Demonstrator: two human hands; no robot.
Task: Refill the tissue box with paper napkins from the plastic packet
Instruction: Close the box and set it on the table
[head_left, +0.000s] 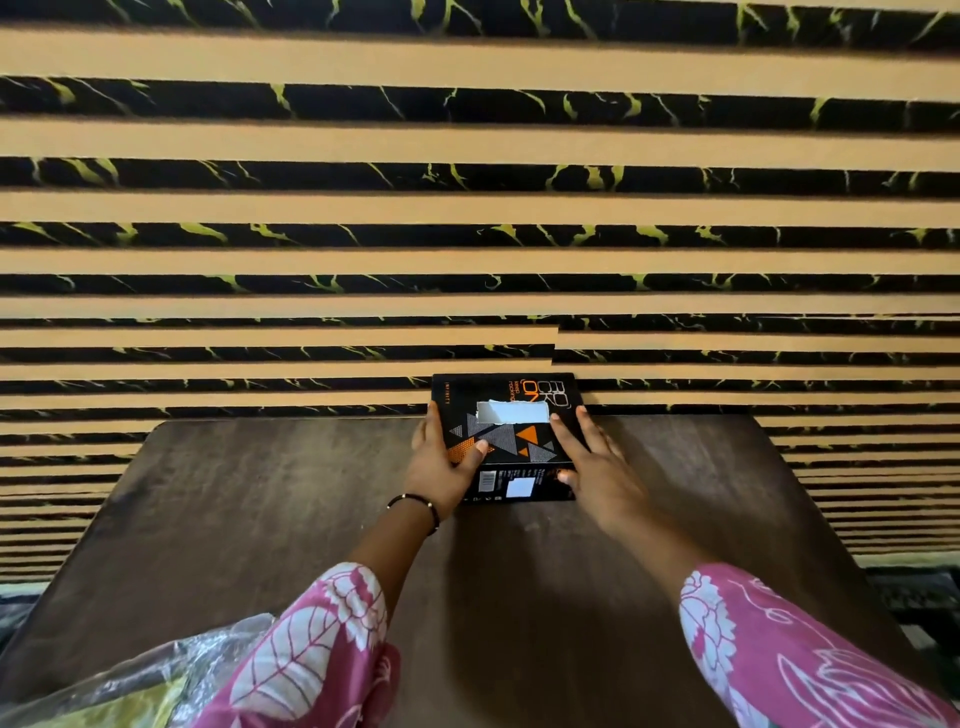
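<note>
A: Where is the tissue box (506, 436) right now?

B: It lies flat on the dark wooden table (260, 519), at the table's far edge, right against the striped wall (467, 208) behind. The box is black with orange and grey triangles, and its torn top opening shows white inside.

A: And the hands?

B: Both are on the box. The left hand (441, 467) wraps the box's left side, thumb lying over the top face and fingers curled round the far left edge. The right hand (597, 462) lies spread over the box's right side, fingers flat along the top toward the opening, thumb pressed on the near face.

A: So it is gripped?

B: Held between the two hands, yes; whether it is lifted or resting on the table I cannot tell.

A: Where is the plastic packet (130, 675)?

B: Well apart from the box, at the table's near left corner, crinkled and clear with something yellow-green showing through it. The left pink floral sleeve (311, 649) partly covers it.

A: Anything else near the box?

B: A dark beaded bracelet (415, 506) on the left wrist, just beside the box's near left corner
</note>
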